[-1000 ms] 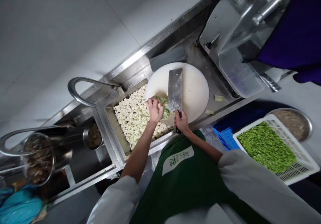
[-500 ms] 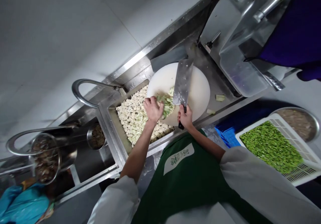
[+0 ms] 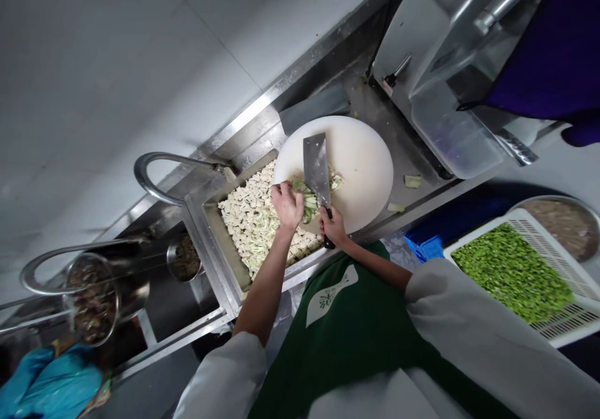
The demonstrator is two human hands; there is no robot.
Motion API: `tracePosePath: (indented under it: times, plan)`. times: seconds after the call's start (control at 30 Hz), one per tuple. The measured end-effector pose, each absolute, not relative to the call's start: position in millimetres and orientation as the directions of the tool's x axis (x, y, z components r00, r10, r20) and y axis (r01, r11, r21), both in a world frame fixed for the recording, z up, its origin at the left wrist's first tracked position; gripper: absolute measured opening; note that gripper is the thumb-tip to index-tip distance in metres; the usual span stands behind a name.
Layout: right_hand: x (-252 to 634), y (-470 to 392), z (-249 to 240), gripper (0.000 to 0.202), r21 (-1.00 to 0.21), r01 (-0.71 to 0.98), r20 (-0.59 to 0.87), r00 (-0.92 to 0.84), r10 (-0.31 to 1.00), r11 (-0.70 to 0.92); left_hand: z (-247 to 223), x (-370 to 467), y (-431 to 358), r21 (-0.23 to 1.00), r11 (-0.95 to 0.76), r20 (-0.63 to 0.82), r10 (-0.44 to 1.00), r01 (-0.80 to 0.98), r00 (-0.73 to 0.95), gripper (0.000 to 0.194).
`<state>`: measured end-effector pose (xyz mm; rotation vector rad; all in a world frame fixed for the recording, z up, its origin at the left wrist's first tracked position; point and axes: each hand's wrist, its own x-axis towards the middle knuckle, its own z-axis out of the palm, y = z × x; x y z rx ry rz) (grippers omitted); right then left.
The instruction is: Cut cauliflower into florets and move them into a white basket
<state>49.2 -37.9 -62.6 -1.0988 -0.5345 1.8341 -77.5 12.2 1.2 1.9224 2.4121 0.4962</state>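
My right hand [image 3: 334, 226] is wrapped round the black handle of a cleaver [image 3: 317, 166], whose broad blade lies over the left half of the round white cutting board [image 3: 368, 156]. Just left of the blade, my left hand [image 3: 287, 206] has its fingers curled on a cauliflower [image 3: 308, 201] with green stalks. A few small cut bits [image 3: 335, 180] sit right of the blade. Beside the board, a sink [image 3: 225, 247] is filled with white cauliflower florets [image 3: 244, 206] and pale green slivers [image 3: 262, 231].
A curved tap [image 3: 154, 156] arches by the sink. Left stand metal pots [image 3: 185, 257] of dark food. On the right are a slicing machine [image 3: 398, 37], scraps [image 3: 412, 181], a white basket [image 3: 576, 272] of chopped greens and a metal bowl [image 3: 562, 219].
The cleaver and my right hand have moved left, closer to my left hand. Small cut bits now show right of the blade. My left hand stays on the cauliflower.
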Motion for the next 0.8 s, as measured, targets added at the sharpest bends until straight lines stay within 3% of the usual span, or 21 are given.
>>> tracePosePath:
  times: [0.17, 0.3, 0.37, 0.53, 0.63, 0.8]
  plan:
    - [66, -20, -59, 0.055, -0.731, -0.559, -0.456, -0.027, 0.890, -0.392, 22, -87, 11, 0.197, 0.259, 0.048, 0.961, 0.946, -0.273, 0.060]
    - [92, -8, -57, 0.054, -0.763, -0.556, -0.434, 0.061, 0.899, -0.330, 37, -99, 15, 0.091, -0.099, -0.111, 0.988, 0.991, 0.109, 0.063]
    - [99, -12, -56, 0.054, -0.773, -0.546, -0.422, 0.061, 0.905, -0.324, 39, -98, 19, 0.061, -0.177, -0.142, 0.973, 0.982, 0.184, 0.061]
    - [92, -35, -48, 0.052, -0.761, -0.545, -0.410, -0.014, 0.912, -0.351, 37, -77, 28, 0.025, 0.088, -0.054, 0.995, 0.996, -0.087, 0.068]
    - [80, -42, -43, 0.052, -0.753, -0.539, -0.407, -0.067, 0.911, -0.377, 38, -68, 25, 0.054, 0.132, -0.112, 0.986, 0.990, -0.125, 0.067]
    - [73, -49, -38, 0.054, -0.754, -0.507, -0.425, -0.109, 0.899, -0.418, 34, -61, 16, 0.078, 0.187, -0.047, 0.982, 0.979, -0.183, 0.057]
